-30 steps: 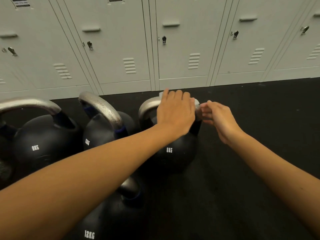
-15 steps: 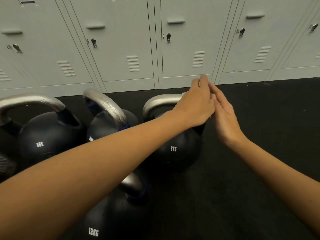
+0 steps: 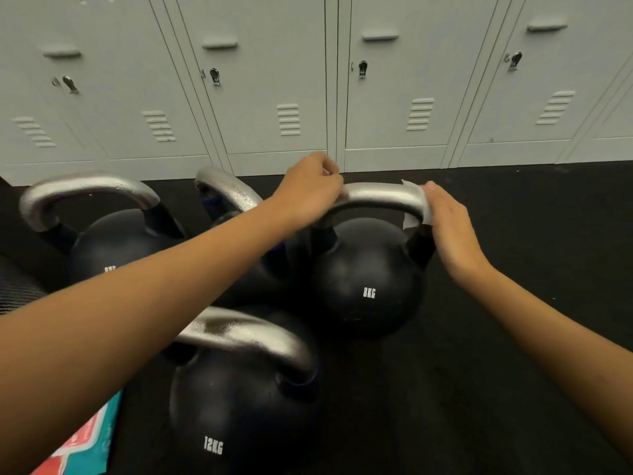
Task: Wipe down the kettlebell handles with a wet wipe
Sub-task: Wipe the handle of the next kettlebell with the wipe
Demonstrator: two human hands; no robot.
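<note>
Left hand (image 3: 310,190) curls round the left end of the 8KG kettlebell (image 3: 368,279) handle (image 3: 376,195) | right hand (image 3: 447,224) presses the wet wipe (image 3: 423,209) flat on the right bend | handle runs left-right; I guess I wipe down that side.

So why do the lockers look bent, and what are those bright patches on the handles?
Head view: the wide-angle lens bows the lockers outward. Overhead light glares off the 12KG kettlebell handle and the 8KG kettlebell handle. The black floor stays dim, and the picture is slightly soft overall.
</note>
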